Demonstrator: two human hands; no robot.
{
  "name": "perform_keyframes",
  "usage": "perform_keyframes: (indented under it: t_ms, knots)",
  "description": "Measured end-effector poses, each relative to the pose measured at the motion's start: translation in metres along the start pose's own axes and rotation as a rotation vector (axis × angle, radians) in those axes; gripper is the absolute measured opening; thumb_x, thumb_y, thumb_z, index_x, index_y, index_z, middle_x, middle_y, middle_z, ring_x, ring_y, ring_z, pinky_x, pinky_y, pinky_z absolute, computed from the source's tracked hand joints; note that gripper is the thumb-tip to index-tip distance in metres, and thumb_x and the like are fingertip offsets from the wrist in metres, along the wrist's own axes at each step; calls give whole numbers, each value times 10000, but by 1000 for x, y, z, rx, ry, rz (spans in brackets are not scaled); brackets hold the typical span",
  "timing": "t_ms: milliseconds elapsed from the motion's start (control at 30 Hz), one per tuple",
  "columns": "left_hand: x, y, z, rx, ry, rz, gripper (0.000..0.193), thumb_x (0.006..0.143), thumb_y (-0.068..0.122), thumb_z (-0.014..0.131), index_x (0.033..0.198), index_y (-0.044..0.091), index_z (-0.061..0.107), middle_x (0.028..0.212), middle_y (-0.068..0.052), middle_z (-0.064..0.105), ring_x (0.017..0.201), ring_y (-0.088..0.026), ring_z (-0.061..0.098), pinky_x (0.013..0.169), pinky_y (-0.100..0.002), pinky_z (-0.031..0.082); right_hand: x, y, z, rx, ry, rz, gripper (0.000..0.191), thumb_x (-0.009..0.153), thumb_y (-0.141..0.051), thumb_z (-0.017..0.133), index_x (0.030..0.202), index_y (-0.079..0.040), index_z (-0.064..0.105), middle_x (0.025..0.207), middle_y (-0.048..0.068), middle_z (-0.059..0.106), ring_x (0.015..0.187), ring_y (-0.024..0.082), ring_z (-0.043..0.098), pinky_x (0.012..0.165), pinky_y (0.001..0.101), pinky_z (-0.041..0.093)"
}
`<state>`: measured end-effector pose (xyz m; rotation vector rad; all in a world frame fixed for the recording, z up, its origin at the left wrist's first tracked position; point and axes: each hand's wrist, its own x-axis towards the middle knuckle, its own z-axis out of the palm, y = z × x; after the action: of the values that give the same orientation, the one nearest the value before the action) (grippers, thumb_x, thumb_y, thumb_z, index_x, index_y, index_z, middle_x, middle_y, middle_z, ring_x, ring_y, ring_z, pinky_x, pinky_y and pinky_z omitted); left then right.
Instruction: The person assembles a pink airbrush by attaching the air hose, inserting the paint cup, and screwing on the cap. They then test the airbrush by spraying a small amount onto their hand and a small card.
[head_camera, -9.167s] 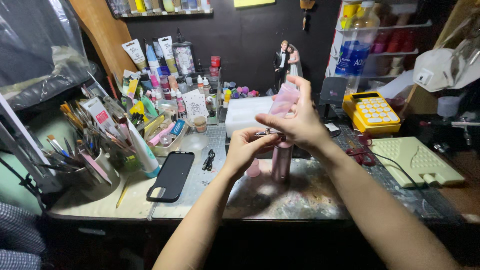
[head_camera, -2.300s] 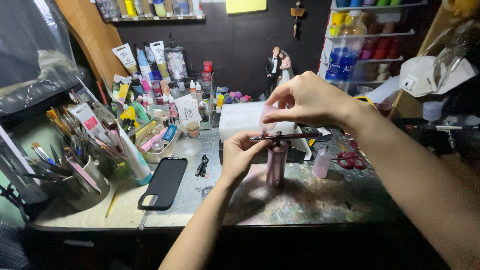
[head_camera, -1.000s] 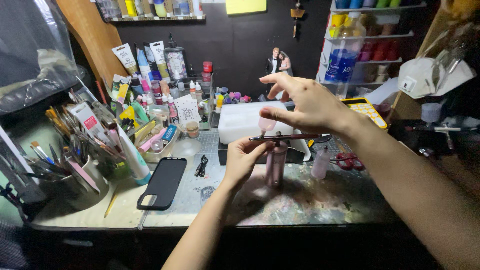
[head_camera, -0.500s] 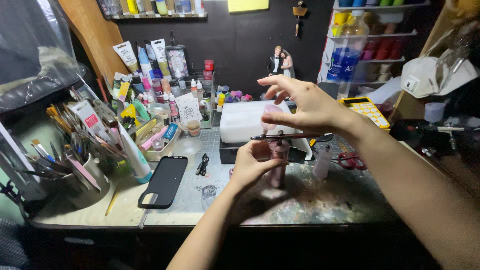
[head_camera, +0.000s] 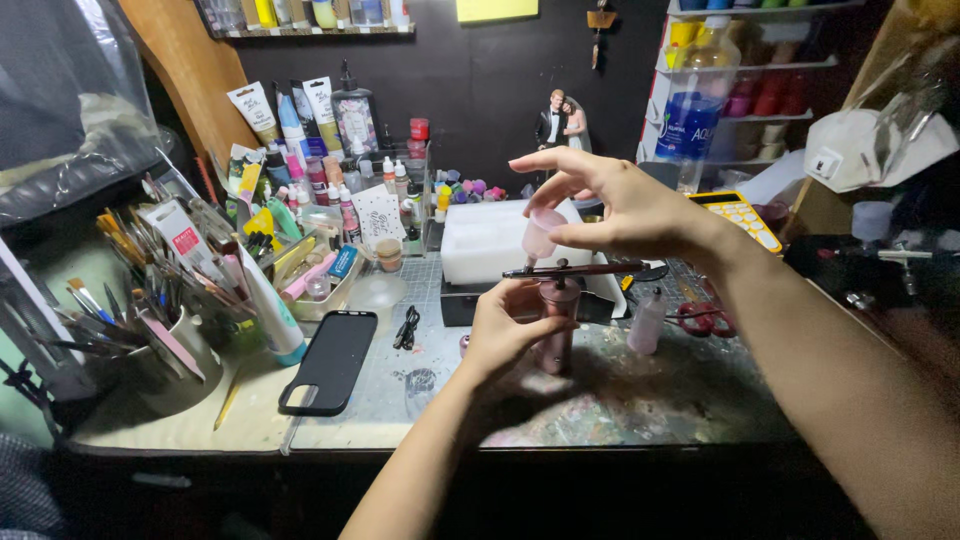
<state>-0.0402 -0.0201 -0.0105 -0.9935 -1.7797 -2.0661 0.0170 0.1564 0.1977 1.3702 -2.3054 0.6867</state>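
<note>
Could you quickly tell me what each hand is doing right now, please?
Left hand: closed around the pink airbrush, holding it upright on the desk.
Right hand: pinching a small pale cup above the airbrush, other fingers spread.

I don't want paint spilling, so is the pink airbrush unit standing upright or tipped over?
Upright. The pink airbrush unit stands on its base on the mat, steadied by the left hand; the right hand holds a small cup above it.

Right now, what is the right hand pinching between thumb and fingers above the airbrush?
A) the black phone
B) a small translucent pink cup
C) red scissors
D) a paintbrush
B: the right hand pinches a small translucent pink cup just above the airbrush, which the left hand grips.
</note>
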Motion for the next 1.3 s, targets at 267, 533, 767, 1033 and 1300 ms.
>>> perform_keyframes:
  t_ms: [267, 533, 767, 1033, 1300]
  knots:
    - [0, 5, 2, -37, -20, -8, 494, 774, 1, 840, 1226, -50, 648, 1127, -130, 757, 1028, -188, 738, 968, -370, 612, -1, 5, 1, -88, 129, 268, 670, 897, -426, 758, 1465, -152, 533, 1084, 68, 785, 1097, 210, 736, 993, 391, 540]
    - [0, 2, 3, -54, -28, 13, 498, 788, 9, 846, 1239, -47, 641, 1137, -132, 757, 1038, -188, 739, 977, -371, 613, -7, 7, -3, -211, 60, 287, 803, 850, -404, 784, 1545, -180, 450, 1120, 55, 775, 1183, 213, 661, 1096, 412, 445]
    - [-1, 2, 3, -37, -16, 13, 517, 779, 5, 852, 1251, -44, 646, 1133, -130, 758, 1027, -183, 735, 974, -365, 608, -10, 9, 2, 206, 26, 83, 807, 846, -335, 738, 1570, -140, 439, 1255, 81, 759, 1217, 228, 690, 1107, 392, 474]
    - [-4, 3, 6, -81, 0, -8, 481, 774, -11, 847, 1211, -48, 648, 1116, -115, 758, 1014, -172, 730, 957, -358, 613, -11, 16, 8, 142, 53, 118, 816, 881, -273, 764, 1585, -120, 382, 1375, 116, 646, 1263, 244, 618, 1065, 427, 438]
    - [-3, 5, 6, -97, 6, -13, 467, 773, -20, 846, 1193, -42, 642, 1102, -116, 758, 1003, -177, 732, 952, -352, 621, -10, 21, 17, 77, 107, 244, 980, 784, -360, 859, 1574, -155, 317, 1243, 72, 712, 1199, 192, 664, 1087, 395, 454]
